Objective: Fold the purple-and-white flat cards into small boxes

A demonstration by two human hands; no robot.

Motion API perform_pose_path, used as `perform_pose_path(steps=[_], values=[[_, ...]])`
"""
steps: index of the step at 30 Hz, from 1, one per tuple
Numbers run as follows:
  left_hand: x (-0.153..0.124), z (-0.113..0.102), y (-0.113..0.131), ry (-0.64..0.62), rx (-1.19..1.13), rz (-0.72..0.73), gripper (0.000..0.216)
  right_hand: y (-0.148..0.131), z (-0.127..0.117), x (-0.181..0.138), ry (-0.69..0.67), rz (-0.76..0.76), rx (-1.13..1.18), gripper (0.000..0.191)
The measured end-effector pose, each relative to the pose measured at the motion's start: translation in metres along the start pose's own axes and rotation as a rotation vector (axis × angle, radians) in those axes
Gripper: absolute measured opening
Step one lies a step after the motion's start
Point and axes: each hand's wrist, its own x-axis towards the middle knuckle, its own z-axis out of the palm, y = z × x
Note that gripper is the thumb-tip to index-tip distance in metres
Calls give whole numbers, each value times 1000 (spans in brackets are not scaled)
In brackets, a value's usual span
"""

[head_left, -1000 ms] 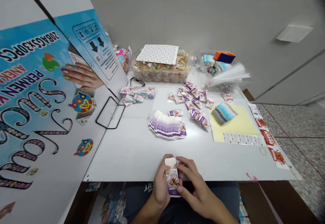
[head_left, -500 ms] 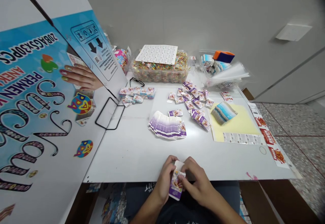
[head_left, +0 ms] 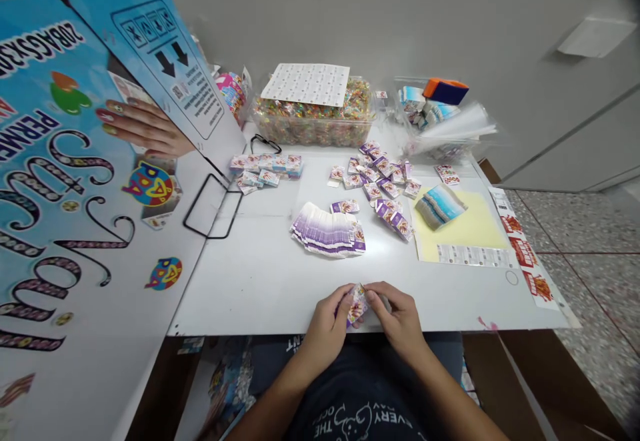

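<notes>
Both my hands meet at the near edge of the white table (head_left: 260, 287), closed together on one small purple and white carton (head_left: 357, 304). My left hand (head_left: 327, 324) grips its left side and my right hand (head_left: 397, 317) pinches its right side. Just beyond them lies a fanned stack of flat purple cartons (head_left: 327, 233). Further back several folded small boxes (head_left: 385, 191) are scattered, and a row of small boxes (head_left: 265, 167) sits to the left.
A clear tub of coloured candies (head_left: 313, 121) with a printed sheet on top stands at the back. A clear tray (head_left: 440, 127) holds packs and an orange-topped block. A yellow sheet (head_left: 465, 227) carries blue flat cartons. A large printed cardboard box (head_left: 90, 181) leans at the left.
My hands have lifted the carton from below the table edge up onto it, turning it from upright to tilted and closing around it. The view has shifted slightly downward.
</notes>
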Motion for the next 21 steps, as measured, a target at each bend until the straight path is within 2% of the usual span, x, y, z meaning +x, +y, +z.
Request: perform_pose_path(steps=[2,4,8,11,13,15,19,21], values=[[0,-1,3,-13,32,40,39,-2,1,1,12,176,164,19],[-1,-1,5,-21,53,63,41,-2,4,1,52,276,294,22],[-1,-2,5,2,114,125,41,0,9,2,122,361,429,22],[0,-5,2,0,176,199,41,-2,10,2,84,376,497,20],[0,-7,-1,-26,214,255,40,-5,9,1,49,357,486,21],[1,-8,-4,-47,248,301,40,-8,10,-3,54,298,377,22],[3,-6,-10,-33,309,385,41,-5,17,-17,121,41,28,29],[4,-4,-10,-15,341,382,41,-3,19,-22,115,-47,-51,34]])
